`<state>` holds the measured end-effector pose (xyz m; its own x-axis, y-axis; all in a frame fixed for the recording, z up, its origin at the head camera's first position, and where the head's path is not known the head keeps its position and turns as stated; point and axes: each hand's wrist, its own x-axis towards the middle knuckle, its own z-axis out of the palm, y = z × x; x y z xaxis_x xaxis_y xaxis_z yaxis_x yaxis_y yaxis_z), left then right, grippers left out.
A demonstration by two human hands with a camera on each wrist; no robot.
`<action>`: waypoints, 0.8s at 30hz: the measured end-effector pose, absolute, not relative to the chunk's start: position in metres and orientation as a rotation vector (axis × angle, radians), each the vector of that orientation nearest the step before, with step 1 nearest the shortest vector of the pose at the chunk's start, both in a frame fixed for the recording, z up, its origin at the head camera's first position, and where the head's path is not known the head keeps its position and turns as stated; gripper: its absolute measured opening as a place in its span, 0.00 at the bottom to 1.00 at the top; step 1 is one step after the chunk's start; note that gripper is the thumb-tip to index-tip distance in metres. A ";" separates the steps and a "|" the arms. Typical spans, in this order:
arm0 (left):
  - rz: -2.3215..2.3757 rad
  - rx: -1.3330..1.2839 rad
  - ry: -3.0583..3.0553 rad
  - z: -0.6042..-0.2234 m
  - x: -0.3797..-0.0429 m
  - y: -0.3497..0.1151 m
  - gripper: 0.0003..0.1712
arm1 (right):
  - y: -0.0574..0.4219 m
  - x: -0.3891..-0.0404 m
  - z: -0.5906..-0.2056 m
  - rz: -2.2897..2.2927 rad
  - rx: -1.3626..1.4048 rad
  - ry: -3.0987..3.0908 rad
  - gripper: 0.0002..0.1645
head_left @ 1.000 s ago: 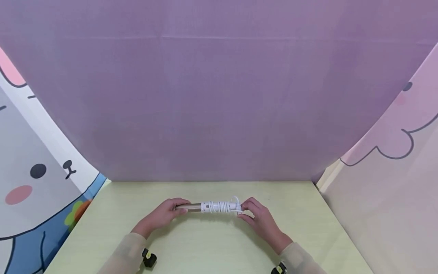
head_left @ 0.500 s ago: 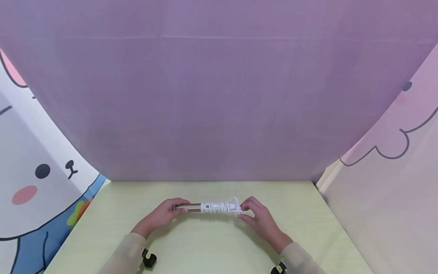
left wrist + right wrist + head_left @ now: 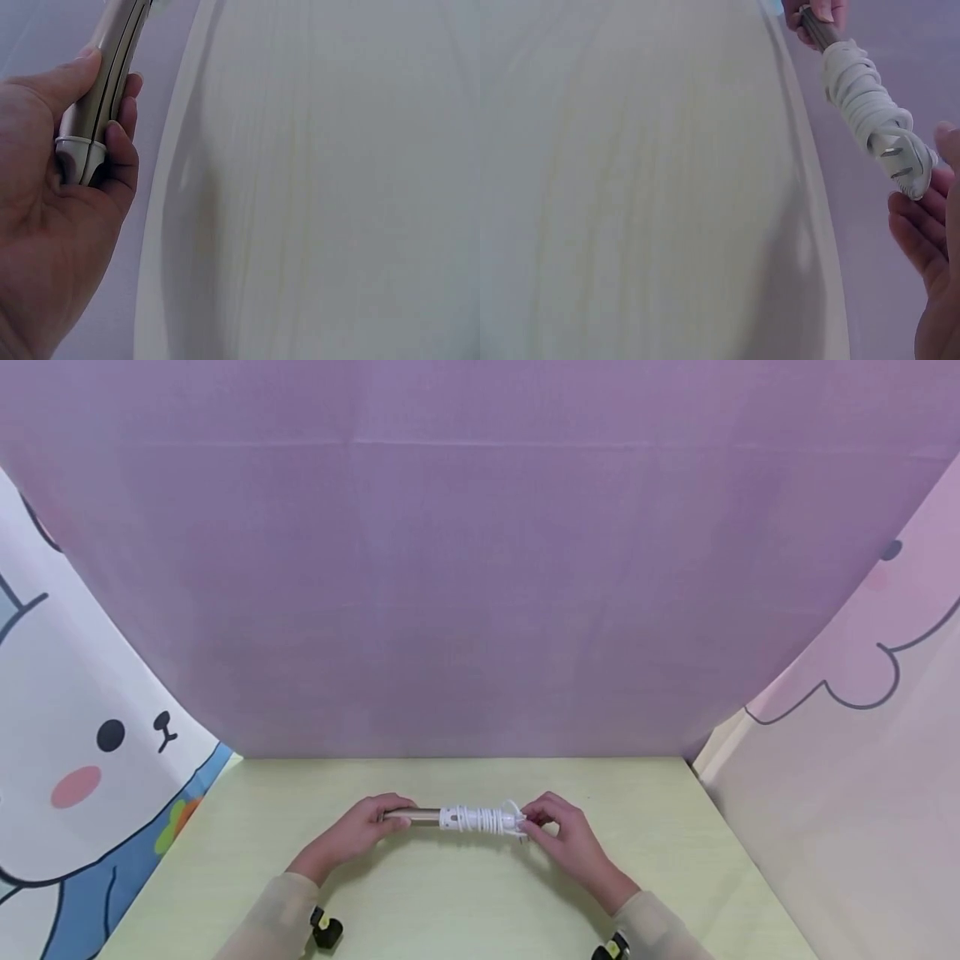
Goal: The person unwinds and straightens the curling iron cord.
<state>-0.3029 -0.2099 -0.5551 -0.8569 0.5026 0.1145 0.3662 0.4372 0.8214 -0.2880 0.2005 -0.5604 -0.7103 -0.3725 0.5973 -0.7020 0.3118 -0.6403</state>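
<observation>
A hair straightener with gold-brown plates (image 3: pixel 424 816) and a white handle (image 3: pixel 448 818) is held level above the table. Its white cord (image 3: pixel 482 820) is wound round the handle in several turns. My left hand (image 3: pixel 369 823) grips the plate end, thumb on one side and fingers curled round the other, as the left wrist view shows. At the handle end, my right hand (image 3: pixel 567 835) pinches the cord end between thumb and fingertips. In the right wrist view the two-pin plug (image 3: pixel 895 159) lies against the wound cord, prongs facing the camera.
Below is a pale wood-grain table (image 3: pixel 450 902), with a purple cloth backdrop (image 3: pixel 465 593) rising behind it. Cartoon-printed cloth (image 3: pixel 67 718) hangs at the left, and a pink and white one (image 3: pixel 847 735) at the right. Black wrist cameras (image 3: pixel 327 931) sit at the cuffs.
The plug and the cord loop at the handle end have turned and dropped slightly, and my right fingertips have closed in leftward. My left hand keeps its place. The left cloth has shifted right.
</observation>
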 end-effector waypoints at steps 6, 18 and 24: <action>1.394 0.771 2.539 -0.556 -0.303 -0.208 0.16 | 0.198 -0.289 -0.560 1.499 0.843 -2.320 0.07; 1.421 0.830 2.510 -0.555 -0.300 -0.208 0.16 | 0.198 -0.286 -0.560 1.368 0.937 -2.478 0.05; 1.409 0.839 2.528 -0.554 -0.300 -0.208 0.16 | 0.196 -0.286 -0.560 1.204 0.949 -2.468 0.08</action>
<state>-0.2995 -0.2081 -0.5542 -0.8373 0.5252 0.1521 0.4057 0.4102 0.8168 -0.2860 0.1959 -0.5603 -0.7618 -0.4499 0.4662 -0.6443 0.4511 -0.6176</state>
